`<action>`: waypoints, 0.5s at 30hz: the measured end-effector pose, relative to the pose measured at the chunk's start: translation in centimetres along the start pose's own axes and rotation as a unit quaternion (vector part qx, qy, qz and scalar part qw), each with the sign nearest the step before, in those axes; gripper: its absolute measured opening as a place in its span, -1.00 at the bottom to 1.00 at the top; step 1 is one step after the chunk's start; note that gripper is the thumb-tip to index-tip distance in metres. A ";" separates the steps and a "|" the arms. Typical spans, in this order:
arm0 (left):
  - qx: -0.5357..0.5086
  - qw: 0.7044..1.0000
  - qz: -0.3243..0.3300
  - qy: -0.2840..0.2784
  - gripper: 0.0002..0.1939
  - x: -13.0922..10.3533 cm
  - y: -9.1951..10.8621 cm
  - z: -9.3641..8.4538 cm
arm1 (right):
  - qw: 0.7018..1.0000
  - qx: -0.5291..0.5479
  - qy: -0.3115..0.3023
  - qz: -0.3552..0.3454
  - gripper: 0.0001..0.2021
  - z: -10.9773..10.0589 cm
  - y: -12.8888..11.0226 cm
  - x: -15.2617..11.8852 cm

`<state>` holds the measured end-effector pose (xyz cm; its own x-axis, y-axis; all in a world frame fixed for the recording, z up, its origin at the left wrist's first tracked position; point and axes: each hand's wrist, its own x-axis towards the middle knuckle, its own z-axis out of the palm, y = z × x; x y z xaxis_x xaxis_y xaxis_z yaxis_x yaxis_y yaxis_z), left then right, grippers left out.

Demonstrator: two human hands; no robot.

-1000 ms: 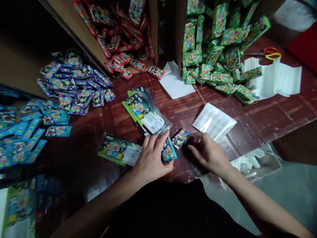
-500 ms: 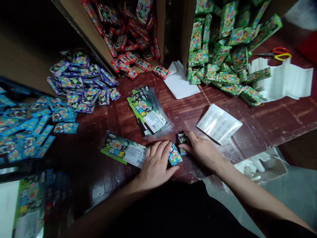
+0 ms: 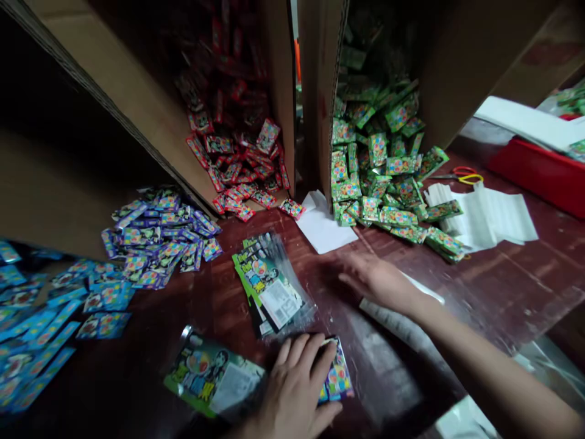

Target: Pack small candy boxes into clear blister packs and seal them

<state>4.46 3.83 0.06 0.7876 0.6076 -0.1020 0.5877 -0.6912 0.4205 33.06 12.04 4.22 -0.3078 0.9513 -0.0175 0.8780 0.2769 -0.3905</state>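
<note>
My left hand lies low in the middle, its fingers bent over small purple-and-blue printed candy boxes on the table. Part of these boxes is hidden under the fingers. To its left is a green-and-black printed plastic pouch, and beyond the fingertips lies a fanned stack of similar pouches. My right hand is in the air over the table, blurred at the fingertips, thumb apart and nothing seen in it. Below its forearm lies a sheet of labels, partly covered.
Cardboard boxes tipped on their sides spill red packs and green packs. Purple packs and blue packs heap at left. White paper, scissors, label strips and a red tray lie farther off.
My right hand has left the small boxes and moved forward, away from my left hand. My left hand stays on the boxes, where purple ones now show. The view has tilted up.
</note>
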 end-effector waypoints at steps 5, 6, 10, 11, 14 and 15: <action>0.065 0.996 0.015 0.060 -0.22 6.7 -4.6 -5.2 | 0.980 -0.152 0.092 0.087 -0.60 -2.6 2.5 10.6; 0.093 0.992 0.001 0.085 -0.37 9.4 -6.2 -6.9 | 0.977 -0.159 0.092 0.108 -0.62 -2.5 2.2 12.3; 0.191 0.971 -0.006 0.141 -0.50 20.8 -13.5 -12.8 | 0.955 -0.172 0.107 0.218 -0.58 -1.7 1.4 15.6; 0.192 0.972 0.001 0.138 -0.50 23.0 -14.9 -13.7 | 0.948 -0.175 0.107 0.245 -0.55 -1.5 1.6 15.8; 0.183 0.974 0.027 0.128 -0.54 26.4 -17.2 -14.6 | 0.935 -0.172 0.102 0.293 -0.53 -1.4 3.3 15.4; 0.181 0.974 0.031 0.128 -0.54 26.5 -17.3 -14.5 | 0.933 -0.167 0.102 0.302 -0.54 -1.5 4.0 15.0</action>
<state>12.49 37.62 3.12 0.7789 0.6059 0.1618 0.6039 -0.7942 0.0674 32.48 27.61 3.84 0.3256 0.9443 0.0473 0.9447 -0.3229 -0.0569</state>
